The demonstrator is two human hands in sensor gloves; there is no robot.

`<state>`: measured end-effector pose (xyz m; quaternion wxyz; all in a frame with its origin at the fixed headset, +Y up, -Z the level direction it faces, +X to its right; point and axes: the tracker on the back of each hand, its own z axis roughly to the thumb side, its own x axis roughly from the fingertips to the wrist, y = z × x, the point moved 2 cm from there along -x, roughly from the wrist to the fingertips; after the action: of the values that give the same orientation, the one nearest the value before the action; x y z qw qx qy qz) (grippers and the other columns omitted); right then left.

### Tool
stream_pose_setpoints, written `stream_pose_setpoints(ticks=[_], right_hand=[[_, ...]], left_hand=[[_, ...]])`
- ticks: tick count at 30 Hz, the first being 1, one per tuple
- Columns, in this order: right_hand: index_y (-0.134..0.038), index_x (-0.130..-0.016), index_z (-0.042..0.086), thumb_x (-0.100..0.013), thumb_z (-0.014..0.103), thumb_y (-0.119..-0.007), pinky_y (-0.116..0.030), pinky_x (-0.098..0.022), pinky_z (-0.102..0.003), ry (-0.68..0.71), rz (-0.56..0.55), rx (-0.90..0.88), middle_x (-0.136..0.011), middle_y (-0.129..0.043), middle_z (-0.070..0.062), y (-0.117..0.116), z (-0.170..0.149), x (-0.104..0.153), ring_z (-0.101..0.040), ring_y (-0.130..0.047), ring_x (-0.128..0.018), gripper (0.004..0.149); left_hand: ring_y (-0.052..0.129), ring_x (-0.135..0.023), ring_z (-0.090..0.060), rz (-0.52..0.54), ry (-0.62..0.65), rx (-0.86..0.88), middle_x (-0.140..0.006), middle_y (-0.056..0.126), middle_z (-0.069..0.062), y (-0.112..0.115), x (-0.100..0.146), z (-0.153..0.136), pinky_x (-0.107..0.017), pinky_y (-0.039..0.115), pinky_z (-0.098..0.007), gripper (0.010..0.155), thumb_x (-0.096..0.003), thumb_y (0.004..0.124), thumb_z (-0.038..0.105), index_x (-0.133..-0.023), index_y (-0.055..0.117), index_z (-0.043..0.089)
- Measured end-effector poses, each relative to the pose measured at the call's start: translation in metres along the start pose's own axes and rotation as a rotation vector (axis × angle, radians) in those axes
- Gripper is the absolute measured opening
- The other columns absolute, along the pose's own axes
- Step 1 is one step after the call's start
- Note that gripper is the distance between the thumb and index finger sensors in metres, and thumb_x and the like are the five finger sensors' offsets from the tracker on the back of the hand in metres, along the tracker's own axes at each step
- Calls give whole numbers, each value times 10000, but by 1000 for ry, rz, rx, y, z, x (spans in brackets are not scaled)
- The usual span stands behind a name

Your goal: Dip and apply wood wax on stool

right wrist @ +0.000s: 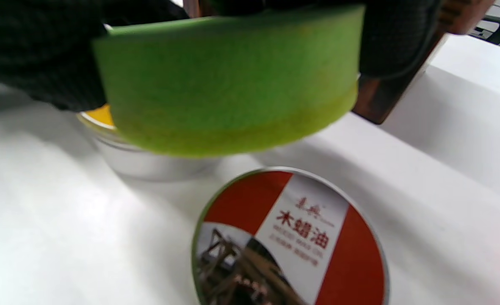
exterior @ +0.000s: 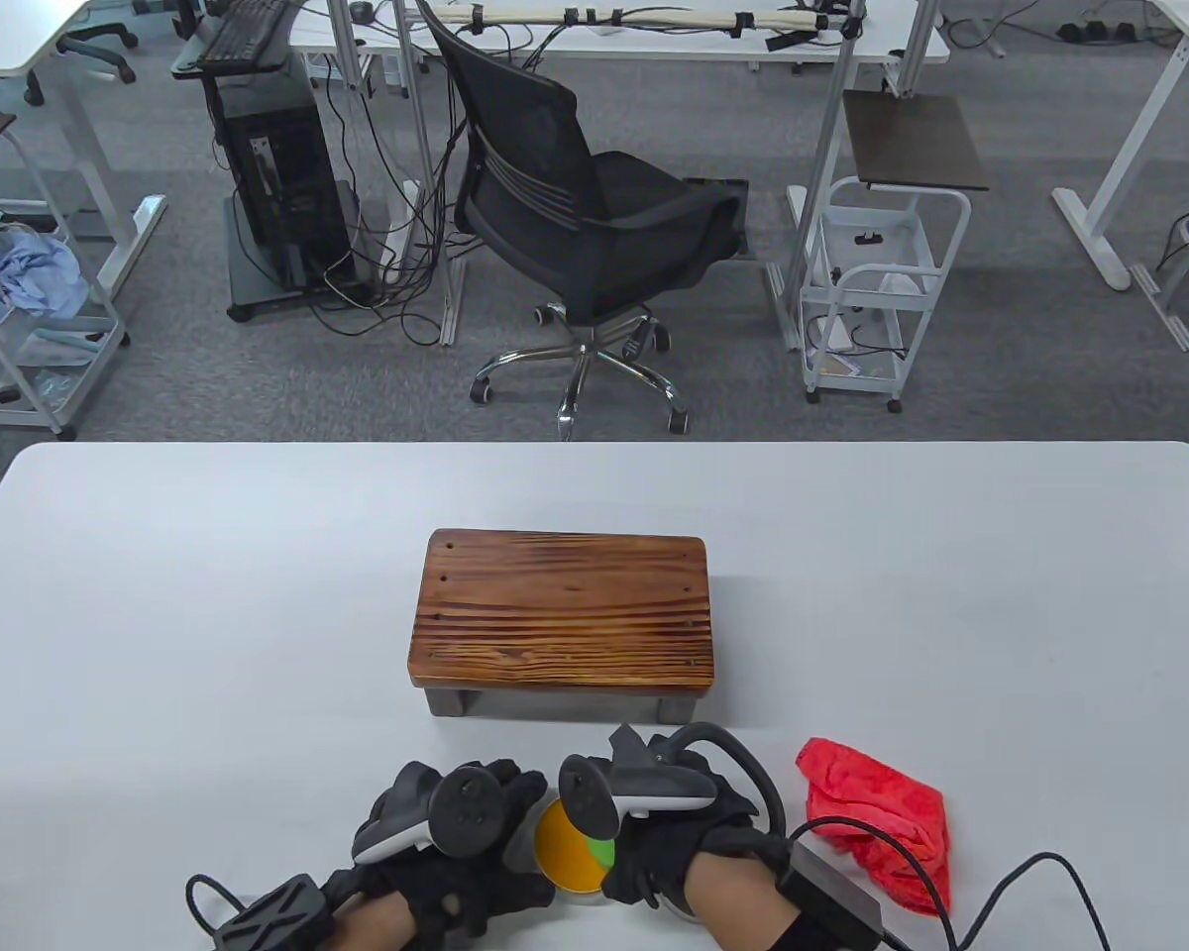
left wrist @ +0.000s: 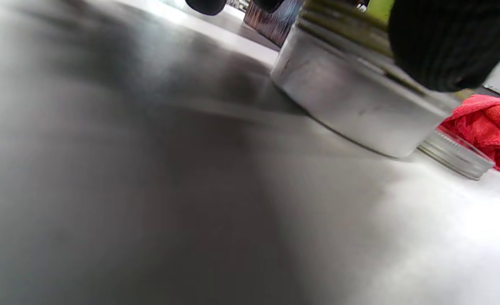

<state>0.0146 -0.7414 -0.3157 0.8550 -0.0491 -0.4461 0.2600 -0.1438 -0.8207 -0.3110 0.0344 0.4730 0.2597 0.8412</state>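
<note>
The right hand [exterior: 654, 842] grips a green sponge [right wrist: 228, 80] at the rim of the open wax tin [exterior: 567, 850], which stands near the worktop's [exterior: 208, 614] front edge. The left hand [exterior: 456, 842] has its fingers curled round the tin's side. The stool [exterior: 563, 612] stands just behind them, the lid [right wrist: 292, 241] lies beside the tin, and a red cloth [exterior: 877, 817] is to the right.

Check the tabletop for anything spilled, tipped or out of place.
Nothing stands out. The wax tin sits upright and open, its lid lying flat beside it. The stool stands level, the red cloth is just crumpled, and no wax shows on the table.
</note>
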Motion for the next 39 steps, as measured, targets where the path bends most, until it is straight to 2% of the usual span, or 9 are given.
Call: stream_pose_setpoints(ticks=[8, 23, 39], right_hand=[[-493, -1129, 123, -430, 669, -905, -792, -589, -571, -19, 16, 93, -1130, -514, -175, 2, 14, -9, -470, -713, -914, 978], [-542, -1087, 136, -528, 597, -877, -802, -577, -566, -37, 45, 284, -1110, -547, -161, 6, 47, -17, -461, -731, -899, 798], [-575, -1062, 120, -525, 554, -898, -806, -574, -562, -19, 45, 276, -1094, -565, -159, 6, 58, -18, -454, -739, -891, 762]], left_hand=[[171, -1029, -584, -34, 3, 4, -1208, 216, -225, 6, -5, -1, -658, 251, -830, 911, -491, 814, 683, -1127, 323, 256], [92, -1026, -576, -71, 7, 12, -1210, 159, -200, 8, -6, 1, -652, 198, -830, 855, -511, 799, 680, -1112, 335, 286], [60, -1028, -560, -90, 6, 17, -1214, 129, -172, 9, -7, 1, -651, 171, -823, 843, -522, 797, 669, -1111, 334, 281]])
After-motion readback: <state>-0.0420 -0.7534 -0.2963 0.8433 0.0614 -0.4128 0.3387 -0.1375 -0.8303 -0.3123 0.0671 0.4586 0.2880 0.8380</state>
